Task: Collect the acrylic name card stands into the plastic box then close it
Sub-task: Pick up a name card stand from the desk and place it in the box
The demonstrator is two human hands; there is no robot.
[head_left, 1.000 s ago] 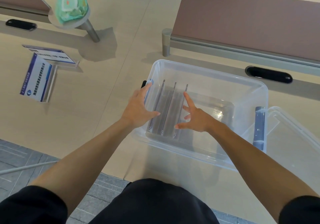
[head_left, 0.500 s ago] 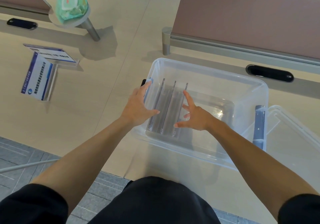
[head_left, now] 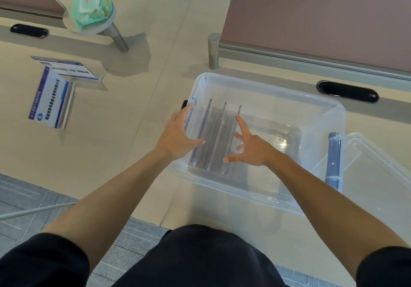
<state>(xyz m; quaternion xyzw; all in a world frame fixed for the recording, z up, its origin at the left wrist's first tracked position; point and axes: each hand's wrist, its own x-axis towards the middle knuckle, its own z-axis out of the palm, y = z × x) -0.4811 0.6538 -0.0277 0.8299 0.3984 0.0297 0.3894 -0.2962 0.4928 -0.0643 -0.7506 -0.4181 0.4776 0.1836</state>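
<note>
"What's on the bench (head_left: 133,144)?"

"Mostly the plastic box (head_left: 269,87), open, near the front edge. Its lid (head_left: 378,175) lies just beside it on the right."

"And the stands?"

"Three acrylic name card stands (head_left: 219,135) sit side by side in the left end of the box, their panels upright. Two card-filled stands (head_left: 53,100) lie on the bench, well off to the left."

"The hands?"

"Both spread wide, holding nothing. The left hand (head_left: 178,135) straddles the box's left wall, thumb inside by the nearest stand. The right hand (head_left: 253,150) is down inside the box — fingers fanned beside the rightmost stand."
</note>
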